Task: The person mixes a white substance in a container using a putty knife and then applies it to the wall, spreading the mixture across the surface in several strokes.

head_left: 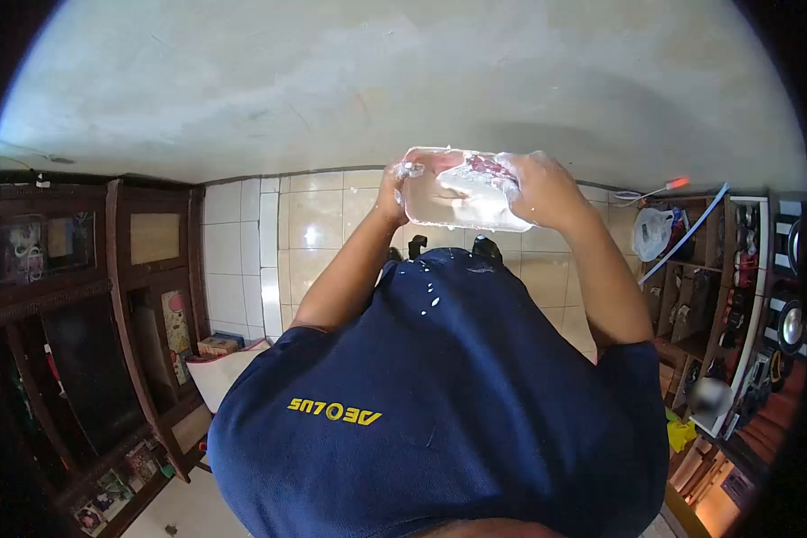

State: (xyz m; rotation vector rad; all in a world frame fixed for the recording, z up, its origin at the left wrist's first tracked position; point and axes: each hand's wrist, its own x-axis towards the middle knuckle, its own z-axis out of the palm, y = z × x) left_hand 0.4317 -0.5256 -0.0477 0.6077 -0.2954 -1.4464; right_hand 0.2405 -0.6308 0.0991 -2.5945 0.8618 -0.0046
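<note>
A whitish rectangular container (462,212) is held up in front of the grey wall, with a thick white substance in it and smeared along its rim. My left hand (392,192) grips its left end, the fingers wrapped round the side and spotted with white. At the right end is my right hand (542,190), closed and coated with white on the fingers. Something reddish (489,165) shows beside the right fingers, partly covered in white; what it is cannot be made out.
A grey wall (332,90) rises directly ahead above the tiled floor (309,215). Dark wooden cabinets (115,296) stand at the left. At the right are shelves (690,305) with shoes and a plastic bag (653,233).
</note>
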